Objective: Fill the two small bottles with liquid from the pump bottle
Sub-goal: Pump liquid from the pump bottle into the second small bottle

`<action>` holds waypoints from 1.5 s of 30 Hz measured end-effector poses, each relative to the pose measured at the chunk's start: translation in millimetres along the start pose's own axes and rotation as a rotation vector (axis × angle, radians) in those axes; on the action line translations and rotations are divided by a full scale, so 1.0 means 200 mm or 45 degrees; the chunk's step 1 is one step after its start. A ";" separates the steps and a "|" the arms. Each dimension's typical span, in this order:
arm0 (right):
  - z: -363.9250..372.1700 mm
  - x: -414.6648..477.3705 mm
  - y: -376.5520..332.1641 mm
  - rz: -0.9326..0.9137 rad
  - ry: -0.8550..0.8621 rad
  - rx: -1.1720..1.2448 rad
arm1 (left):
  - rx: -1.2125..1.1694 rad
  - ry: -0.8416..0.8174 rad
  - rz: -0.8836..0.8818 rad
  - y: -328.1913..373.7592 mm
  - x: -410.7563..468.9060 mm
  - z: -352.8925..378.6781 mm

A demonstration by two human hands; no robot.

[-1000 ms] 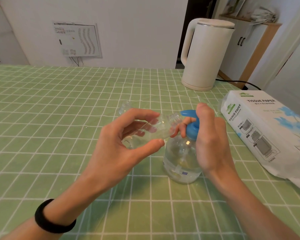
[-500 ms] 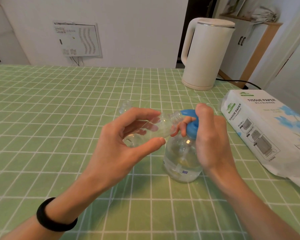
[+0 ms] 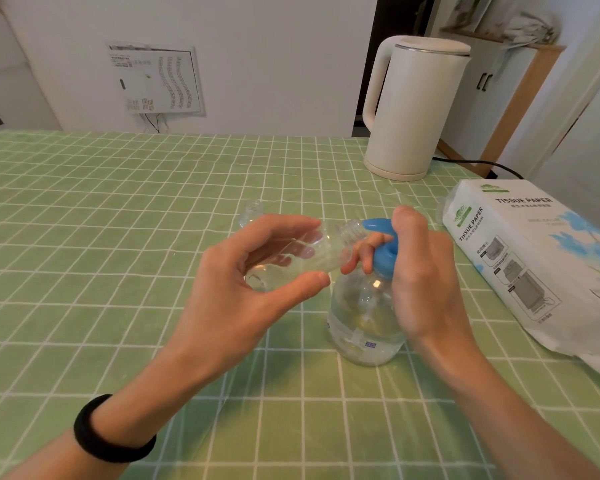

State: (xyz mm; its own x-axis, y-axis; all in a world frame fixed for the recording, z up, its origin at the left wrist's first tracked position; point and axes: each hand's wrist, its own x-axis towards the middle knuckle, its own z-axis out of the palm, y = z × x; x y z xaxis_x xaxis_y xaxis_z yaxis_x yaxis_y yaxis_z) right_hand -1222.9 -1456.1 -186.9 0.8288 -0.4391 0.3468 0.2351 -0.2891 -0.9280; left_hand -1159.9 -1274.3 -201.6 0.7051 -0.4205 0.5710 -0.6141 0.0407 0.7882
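Little was moved: small clear plastic bottle [image 3: 329, 252], gripped by left hand [image 3: 236, 289], was held sideways, mouth at blue pump head [image 3: 385, 258] clasped by right hand [image 3: 426, 282].

Sideways small bottle [image 3: 312, 258] at pump bottle [image 3: 364, 313]

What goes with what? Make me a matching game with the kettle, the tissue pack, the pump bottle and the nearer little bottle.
Things:
1. kettle
2. tissue pack
3. pump bottle
4. nearer small bottle

Places:
A. tipped sideways in the left hand
B. lying at the table's right edge
C. standing at the table's far side
D. upright, gripped by the right hand

Pairs: 1-C, 2-B, 3-D, 4-A
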 end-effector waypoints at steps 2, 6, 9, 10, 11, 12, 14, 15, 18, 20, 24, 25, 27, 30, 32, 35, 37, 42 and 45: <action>0.00 0.00 0.00 -0.017 -0.025 -0.050 | 0.013 -0.001 -0.001 0.00 0.00 0.00; -0.01 0.00 0.00 -0.001 -0.033 -0.051 | 0.026 -0.010 -0.009 0.00 0.00 0.01; -0.01 0.00 0.00 0.054 -0.040 0.044 | 0.032 -0.013 0.000 0.00 0.00 0.00; -0.01 0.00 0.00 0.069 -0.054 0.066 | 0.029 -0.011 -0.002 0.01 0.00 0.01; -0.02 0.01 -0.01 0.101 -0.078 0.078 | 0.026 -0.008 -0.006 0.01 0.00 0.01; -0.03 0.01 -0.01 0.159 -0.104 0.084 | 0.023 -0.006 -0.010 0.01 0.00 0.01; -0.06 0.05 -0.04 0.314 -0.146 0.088 | 0.013 0.002 -0.009 0.02 0.00 0.00; -0.08 0.07 -0.06 0.373 -0.147 0.064 | 0.003 0.009 -0.007 0.02 0.00 0.00; -0.11 0.17 -0.18 0.374 -0.081 -0.044 | -0.005 0.019 -0.005 0.03 0.01 -0.01; -0.11 0.24 -0.27 0.283 -0.037 -0.089 | 0.002 0.016 -0.008 0.03 0.01 -0.01; -0.06 0.32 -0.35 0.189 0.034 -0.299 | 0.012 0.017 0.002 0.04 0.01 -0.01; -0.04 0.32 -0.34 0.183 0.034 -0.372 | 0.014 0.016 0.006 0.04 0.01 -0.01; 0.00 0.32 -0.30 0.191 -0.016 -0.532 | 0.028 0.008 0.014 0.04 0.01 -0.01; 0.03 0.32 -0.26 0.245 -0.118 -0.641 | 0.054 -0.003 0.022 0.04 0.02 -0.01; 0.03 0.32 -0.25 0.262 -0.136 -0.663 | 0.055 -0.001 0.024 0.04 0.02 -0.01; 0.03 0.32 -0.23 0.293 -0.273 -0.768 | 0.085 -0.012 0.027 0.03 0.01 -0.01; 0.03 0.31 -0.22 0.330 -0.352 -0.837 | 0.100 -0.027 0.005 0.03 0.01 -0.02; 0.03 0.32 -0.22 0.405 -0.297 -0.696 | 0.093 -0.030 0.006 0.02 0.00 -0.02; 0.03 0.33 -0.23 0.345 -0.220 -0.632 | 0.084 -0.026 0.012 0.02 0.00 -0.02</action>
State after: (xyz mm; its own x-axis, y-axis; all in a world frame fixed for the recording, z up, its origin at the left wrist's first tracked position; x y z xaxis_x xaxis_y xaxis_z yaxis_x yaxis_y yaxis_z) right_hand -1176.7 -1466.9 -122.4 0.9068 -0.4197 0.0404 -0.2276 -0.5679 -0.7910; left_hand -1160.4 -1270.0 -196.7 0.6923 -0.4389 0.5728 -0.6429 -0.0147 0.7658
